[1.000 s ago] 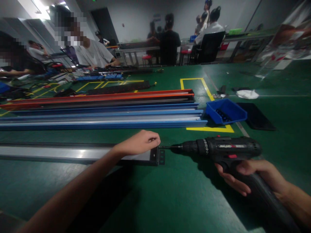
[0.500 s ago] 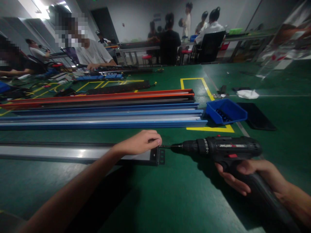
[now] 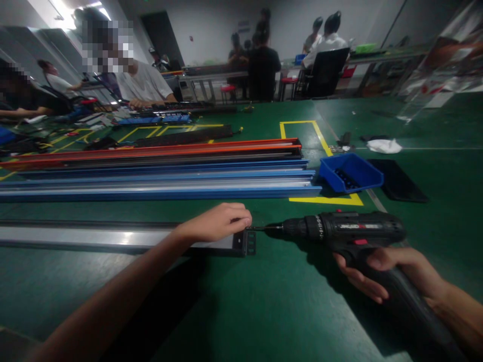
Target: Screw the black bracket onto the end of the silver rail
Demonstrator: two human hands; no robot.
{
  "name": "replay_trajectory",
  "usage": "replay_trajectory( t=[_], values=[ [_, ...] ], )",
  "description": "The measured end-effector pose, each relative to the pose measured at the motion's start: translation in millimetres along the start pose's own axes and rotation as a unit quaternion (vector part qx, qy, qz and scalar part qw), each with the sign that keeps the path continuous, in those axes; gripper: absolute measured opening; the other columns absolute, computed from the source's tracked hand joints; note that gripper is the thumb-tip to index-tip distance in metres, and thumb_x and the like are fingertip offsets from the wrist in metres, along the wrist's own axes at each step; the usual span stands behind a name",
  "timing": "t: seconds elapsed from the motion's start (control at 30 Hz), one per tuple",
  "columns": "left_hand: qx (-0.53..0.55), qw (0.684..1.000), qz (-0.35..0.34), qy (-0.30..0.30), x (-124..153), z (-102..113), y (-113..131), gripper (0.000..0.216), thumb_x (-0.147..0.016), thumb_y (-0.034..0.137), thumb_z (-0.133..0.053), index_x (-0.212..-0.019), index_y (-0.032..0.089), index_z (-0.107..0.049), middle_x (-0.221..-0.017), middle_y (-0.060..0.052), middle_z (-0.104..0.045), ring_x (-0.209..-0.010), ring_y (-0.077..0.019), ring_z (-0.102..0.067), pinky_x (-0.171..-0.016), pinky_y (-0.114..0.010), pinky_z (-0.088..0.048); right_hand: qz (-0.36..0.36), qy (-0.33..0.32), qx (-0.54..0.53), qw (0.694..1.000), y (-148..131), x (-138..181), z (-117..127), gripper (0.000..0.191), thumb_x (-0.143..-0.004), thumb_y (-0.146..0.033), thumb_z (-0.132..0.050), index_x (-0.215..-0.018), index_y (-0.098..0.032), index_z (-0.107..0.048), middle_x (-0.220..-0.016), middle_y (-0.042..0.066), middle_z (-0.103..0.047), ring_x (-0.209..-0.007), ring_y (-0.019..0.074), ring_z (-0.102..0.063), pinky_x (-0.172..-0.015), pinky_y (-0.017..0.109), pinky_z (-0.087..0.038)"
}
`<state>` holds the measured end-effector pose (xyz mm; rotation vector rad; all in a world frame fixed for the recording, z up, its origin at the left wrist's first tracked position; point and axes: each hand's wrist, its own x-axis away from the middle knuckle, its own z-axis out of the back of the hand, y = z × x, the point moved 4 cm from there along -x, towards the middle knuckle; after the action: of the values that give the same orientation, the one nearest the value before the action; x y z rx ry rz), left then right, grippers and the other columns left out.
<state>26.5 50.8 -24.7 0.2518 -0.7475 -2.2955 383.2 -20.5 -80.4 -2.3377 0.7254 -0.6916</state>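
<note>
My right hand is wrapped round the handle of a black cordless drill, which points left. Its long thin bit reaches the end of a long black-edged channel with a silver-grey inside, lying flat on the table. A black end plate with a slotted tab sits on that end. My left hand is closed over the channel's far edge, right beside the bit's tip. The hand hides where the tip meets the plate, and any screw there cannot be seen.
Beyond the channel lie blue rails and an orange rail. A blue bin with small dark parts stands at their right end, beside a dark flat pad. Co-workers sit across the green table and farther back.
My hands, the drill and the channel stay almost exactly in place. In the background, a standing person has moved left, behind the seated person in black.
</note>
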Motion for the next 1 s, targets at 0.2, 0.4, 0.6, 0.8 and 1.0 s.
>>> replay_trajectory(
  t=[0.2,0.4,0.6,0.8,1.0],
  values=[
    [0.018,1.000,-0.003,0.002,0,1,2,0.038,-0.114,0.039,-0.045,-0.092,0.018,-0.069,-0.095,-0.003,-0.064,-0.089,-0.0163,-0.060,-0.082,-0.028,-0.042,0.010,-0.004,0.001,1.000,2,0,3,0.044,-0.080,-0.030,-0.070,-0.115,-0.005,-0.080,-0.082,0.011,-0.072,-0.051,0.0108,-0.059,-0.055,0.025,-0.059],
    [0.020,1.000,-0.001,0.000,0,1,2,0.039,-0.114,0.040,-0.044,-0.094,0.019,-0.069,-0.097,-0.003,-0.064,-0.091,-0.0166,-0.061,-0.083,-0.028,-0.042,0.003,-0.012,0.006,1.000,1,0,1,0.043,-0.080,-0.031,-0.071,-0.114,-0.006,-0.081,-0.081,0.009,-0.070,-0.052,0.0106,-0.058,-0.056,0.024,-0.058],
    [0.014,1.000,0.008,0.000,0,1,2,0.039,-0.114,0.042,-0.043,-0.095,0.019,-0.068,-0.098,-0.004,-0.065,-0.091,-0.0178,-0.061,-0.083,-0.030,-0.043,0.010,-0.015,0.015,1.000,0,-1,-2,0.043,-0.081,-0.033,-0.070,-0.114,-0.007,-0.081,-0.079,0.008,-0.069,-0.051,0.0103,-0.056,-0.053,0.022,-0.055],
    [0.022,1.000,0.009,0.006,1,0,3,0.036,-0.113,0.039,-0.042,-0.098,0.019,-0.067,-0.100,-0.004,-0.066,-0.093,-0.0180,-0.061,-0.084,-0.030,-0.045,0.012,-0.015,0.034,0.999,-5,-2,-10,0.043,-0.082,-0.032,-0.070,-0.113,-0.006,-0.081,-0.077,0.008,-0.069,-0.053,0.0106,-0.058,-0.055,0.021,-0.056],
    [0.029,0.999,0.012,0.022,2,1,3,0.031,-0.112,0.038,-0.045,-0.100,0.019,-0.065,-0.099,-0.004,-0.066,-0.090,-0.0173,-0.060,-0.083,-0.030,-0.045,0.013,-0.033,0.025,0.999,-7,-2,-16,0.042,-0.083,-0.031,-0.071,-0.114,-0.005,-0.081,-0.075,0.007,-0.068,-0.053,0.0103,-0.059,-0.058,0.020,-0.058]
  ],
)
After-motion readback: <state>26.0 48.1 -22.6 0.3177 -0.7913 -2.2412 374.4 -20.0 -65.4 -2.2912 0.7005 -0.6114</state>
